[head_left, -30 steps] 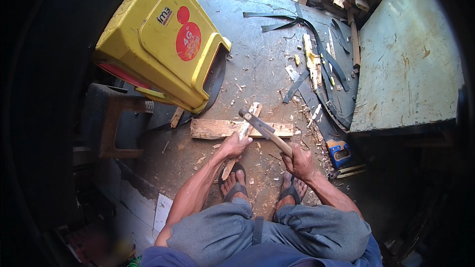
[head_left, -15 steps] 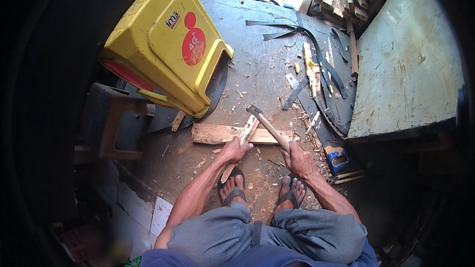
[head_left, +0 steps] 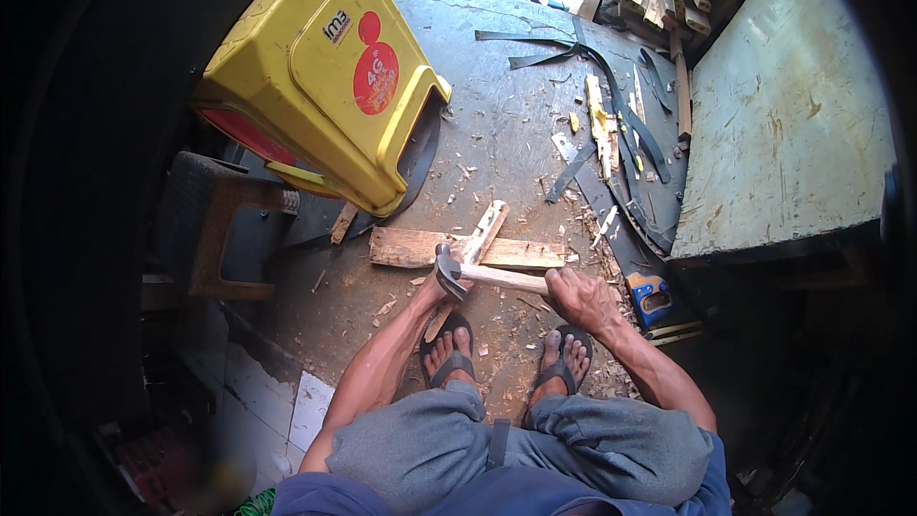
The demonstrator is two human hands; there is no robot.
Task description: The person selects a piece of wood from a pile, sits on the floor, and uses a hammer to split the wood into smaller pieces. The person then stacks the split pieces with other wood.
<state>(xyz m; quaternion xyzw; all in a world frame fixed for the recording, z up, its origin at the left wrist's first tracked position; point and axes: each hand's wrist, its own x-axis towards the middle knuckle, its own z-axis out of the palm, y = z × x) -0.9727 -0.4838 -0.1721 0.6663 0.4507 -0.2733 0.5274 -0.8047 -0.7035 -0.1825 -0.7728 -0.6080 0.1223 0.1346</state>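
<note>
The hammer [head_left: 499, 276] has swung from the stick's [head_left: 490, 225] far end toward the person, its handle turning from slanted to nearly level. Its head now covers much of the left hand [head_left: 439, 295], leaving that end uncovered; the right hand [head_left: 582, 300] has rotated knuckles-up.

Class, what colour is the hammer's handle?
The hammer's handle is pale beige, clearest in the head view.

Daylight is glaring near twelve o'clock, brightening the floor [head_left: 516, 153]; shadow is swallowing nine, and the board [head_left: 783, 124] at two is looking bowed.
</note>
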